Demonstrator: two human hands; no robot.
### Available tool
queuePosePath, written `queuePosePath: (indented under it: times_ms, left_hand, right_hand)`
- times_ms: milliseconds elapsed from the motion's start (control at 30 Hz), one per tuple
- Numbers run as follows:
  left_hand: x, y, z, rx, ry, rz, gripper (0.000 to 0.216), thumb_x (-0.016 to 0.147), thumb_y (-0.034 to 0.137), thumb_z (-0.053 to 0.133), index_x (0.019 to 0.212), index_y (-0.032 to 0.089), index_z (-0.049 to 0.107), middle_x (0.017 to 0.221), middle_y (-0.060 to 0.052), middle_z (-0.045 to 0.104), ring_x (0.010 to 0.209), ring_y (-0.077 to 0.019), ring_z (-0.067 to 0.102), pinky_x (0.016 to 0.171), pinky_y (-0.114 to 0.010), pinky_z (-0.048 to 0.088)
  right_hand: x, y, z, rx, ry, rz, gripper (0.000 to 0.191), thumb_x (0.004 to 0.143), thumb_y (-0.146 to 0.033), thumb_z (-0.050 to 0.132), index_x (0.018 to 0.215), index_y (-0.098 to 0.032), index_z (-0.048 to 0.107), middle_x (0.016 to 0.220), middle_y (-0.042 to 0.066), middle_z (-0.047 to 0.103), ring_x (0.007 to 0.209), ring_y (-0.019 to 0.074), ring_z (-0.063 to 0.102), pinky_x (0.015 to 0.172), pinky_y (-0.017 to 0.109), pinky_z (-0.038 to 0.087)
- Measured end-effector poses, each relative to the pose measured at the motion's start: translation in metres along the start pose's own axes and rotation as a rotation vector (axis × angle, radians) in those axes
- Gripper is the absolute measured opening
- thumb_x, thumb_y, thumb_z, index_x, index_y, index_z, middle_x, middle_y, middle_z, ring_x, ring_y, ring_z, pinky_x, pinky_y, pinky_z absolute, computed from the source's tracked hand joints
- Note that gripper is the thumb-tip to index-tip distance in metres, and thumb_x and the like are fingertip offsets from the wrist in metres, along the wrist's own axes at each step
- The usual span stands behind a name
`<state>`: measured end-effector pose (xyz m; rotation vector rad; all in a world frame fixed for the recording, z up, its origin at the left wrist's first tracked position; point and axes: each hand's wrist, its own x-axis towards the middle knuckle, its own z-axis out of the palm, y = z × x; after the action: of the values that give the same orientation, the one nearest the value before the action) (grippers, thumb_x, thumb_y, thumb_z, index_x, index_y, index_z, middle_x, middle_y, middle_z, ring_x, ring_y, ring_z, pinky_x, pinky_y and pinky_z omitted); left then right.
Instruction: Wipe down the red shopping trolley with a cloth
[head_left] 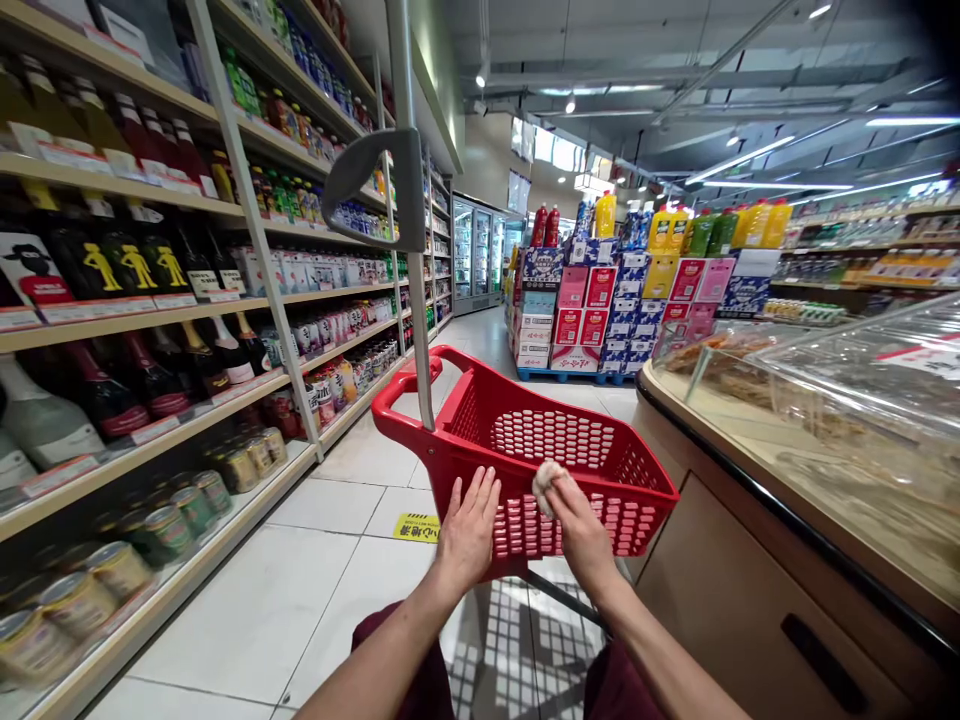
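Observation:
A red plastic shopping cart [517, 420] with a perforated basket stands sideways in front of me, its tall grey handle post [417, 300] rising on the left. My left hand [471, 522] lies flat against the near side of the basket, fingers stretched out. Pinched in my right hand [581, 535] is a crumpled off-white cloth [547, 486], which meets the basket's near side just below the rim. Part of the cloth is hidden under the fingers. No goods show inside the basket.
Drink shelves [225, 300] with bottles and cans line the left. A glass-covered food counter [825, 420] stands close on the right. Stacked drink cartons [585, 310] are beyond the cart. A yellow floor sticker [416, 527] marks the white tiles [247, 590].

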<state>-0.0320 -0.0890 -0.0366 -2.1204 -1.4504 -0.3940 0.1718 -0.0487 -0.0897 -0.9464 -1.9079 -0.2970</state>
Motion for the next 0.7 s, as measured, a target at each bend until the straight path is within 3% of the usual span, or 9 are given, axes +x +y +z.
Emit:
queuePosePath:
  times_ms: [100,167,267,433,600,700]
  left_hand:
    - [-0.003,-0.003,-0.002,-0.008,0.015,0.008,0.062,0.073,0.015,0.041,0.134,0.01,0.03,0.144,-0.009,0.025,0.134,-0.0222,0.015,0.107,-0.044,0.014]
    - [-0.004,-0.006,-0.005,-0.008,0.022,0.0,0.063,0.073,0.015,0.041,0.134,0.01,0.03,0.143,-0.01,0.026,0.134,-0.0223,0.015,0.107,-0.045,0.014]
    - [-0.006,-0.01,-0.009,-0.005,0.04,-0.028,0.062,0.073,0.014,0.041,0.134,0.01,0.03,0.143,-0.01,0.027,0.134,-0.0227,0.016,0.107,-0.045,0.014]
    - [-0.013,-0.018,-0.012,-0.012,0.063,-0.033,0.061,0.073,0.012,0.04,0.133,0.01,0.03,0.143,-0.01,0.028,0.134,-0.0217,0.016,0.107,-0.044,0.017]
    - [-0.023,-0.029,-0.015,0.009,0.072,-0.079,0.066,0.069,0.009,0.04,0.134,0.009,0.029,0.143,-0.01,0.027,0.134,-0.022,0.014,0.107,-0.045,0.016]
    - [-0.027,-0.034,-0.017,0.04,0.073,-0.098,0.067,0.069,0.01,0.041,0.135,0.009,0.027,0.143,-0.011,0.026,0.134,-0.0226,0.013,0.107,-0.046,0.014]
  right_hand:
    - [-0.012,-0.006,0.009,-0.009,-0.073,-0.073,0.047,0.081,-0.003,0.035,0.117,-0.026,0.055,0.122,0.004,0.055,0.119,0.015,0.044,0.096,0.031,0.044]
    - [-0.01,-0.011,0.01,-0.004,-0.109,-0.081,0.047,0.081,-0.004,0.034,0.12,-0.024,0.052,0.126,0.005,0.051,0.121,0.0157,0.042,0.096,0.032,0.043]
    - [0.008,-0.02,0.009,-0.035,-0.074,-0.054,0.046,0.083,-0.006,0.034,0.124,-0.02,0.047,0.134,0.009,0.042,0.126,0.0189,0.034,0.101,0.039,0.038]
    - [0.013,-0.037,0.019,-0.094,-0.081,-0.121,0.046,0.079,-0.001,0.033,0.112,-0.023,0.057,0.118,0.006,0.057,0.118,0.0169,0.045,0.093,0.032,0.045]
    - [0.028,-0.05,0.02,-0.084,-0.09,-0.114,0.044,0.079,-0.002,0.035,0.117,-0.017,0.053,0.129,0.01,0.046,0.125,0.0202,0.036,0.098,0.037,0.041]
    - [0.035,-0.058,0.024,-0.124,-0.089,-0.112,0.044,0.079,-0.002,0.036,0.114,-0.018,0.056,0.125,0.01,0.05,0.12,0.0204,0.041,0.094,0.035,0.044]
